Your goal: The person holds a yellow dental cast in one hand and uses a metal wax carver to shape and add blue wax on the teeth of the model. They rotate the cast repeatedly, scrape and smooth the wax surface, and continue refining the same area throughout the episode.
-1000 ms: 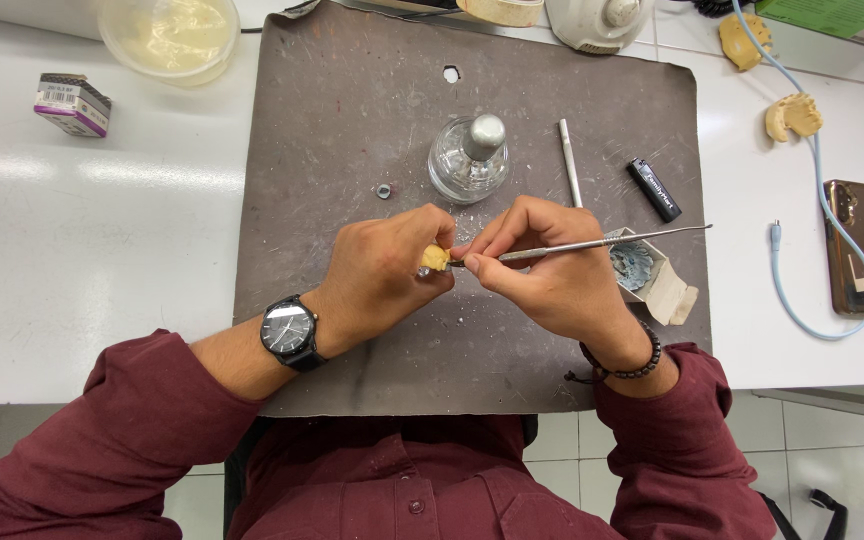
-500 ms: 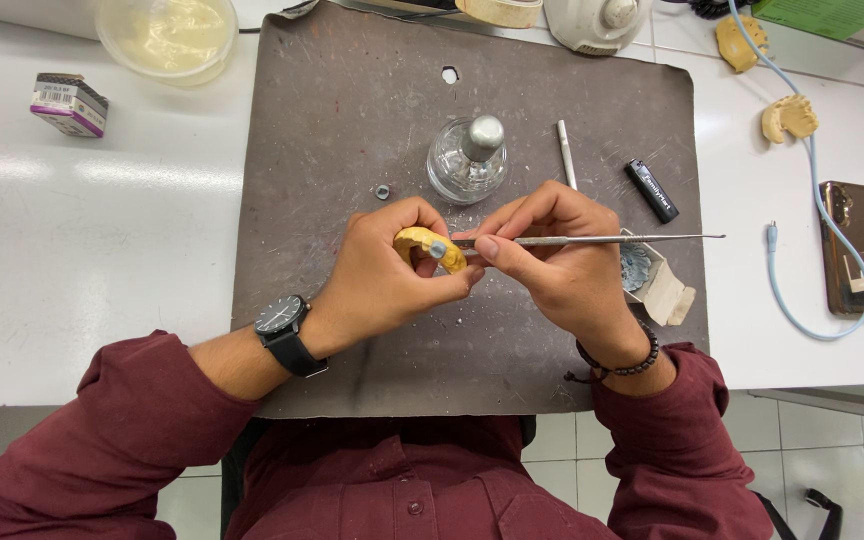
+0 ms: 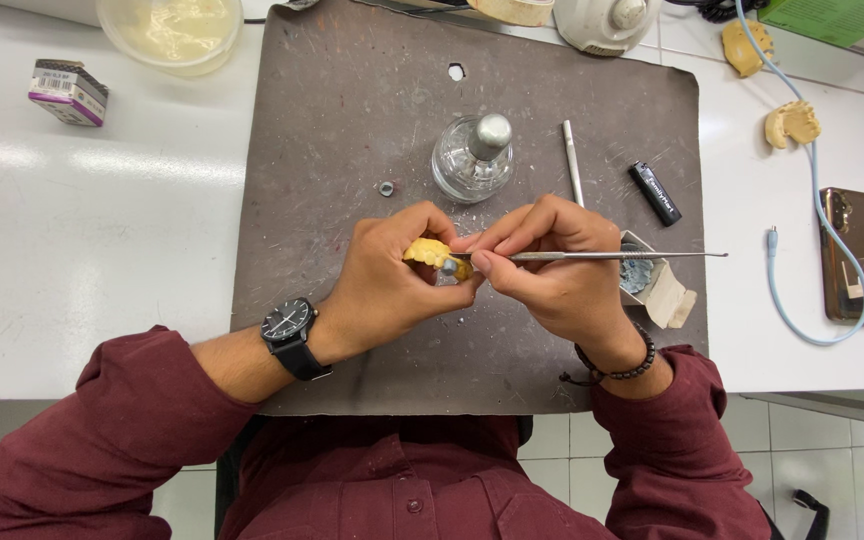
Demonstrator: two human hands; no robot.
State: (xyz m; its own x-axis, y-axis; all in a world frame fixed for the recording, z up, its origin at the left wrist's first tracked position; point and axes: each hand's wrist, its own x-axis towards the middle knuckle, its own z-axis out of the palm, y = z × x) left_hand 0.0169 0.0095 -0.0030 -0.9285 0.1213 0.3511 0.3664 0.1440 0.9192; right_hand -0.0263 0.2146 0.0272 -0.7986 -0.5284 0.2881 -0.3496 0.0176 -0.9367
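My left hand (image 3: 387, 280) grips a small yellow dental cast (image 3: 434, 253) just above the grey work mat (image 3: 352, 130). My right hand (image 3: 562, 275) pinches a thin metal carving tool (image 3: 602, 256) like a pen, its tip touching the cast and its shaft pointing right. The two hands touch at the fingertips. Part of the cast is hidden by my fingers.
On the mat stand a glass spirit lamp (image 3: 472, 158), a second metal tool (image 3: 573, 162), a black lighter (image 3: 655, 192), a small ring (image 3: 386, 188) and an open box with grey material (image 3: 647, 280). A phone (image 3: 849, 255) with a blue cable, more casts (image 3: 792, 122), a bowl (image 3: 172, 30) and a small box (image 3: 69, 92) lie around.
The cast has been turned up in my left hand so more yellow shows. The tool has levelled out and shifted slightly down; both hands stay in place.
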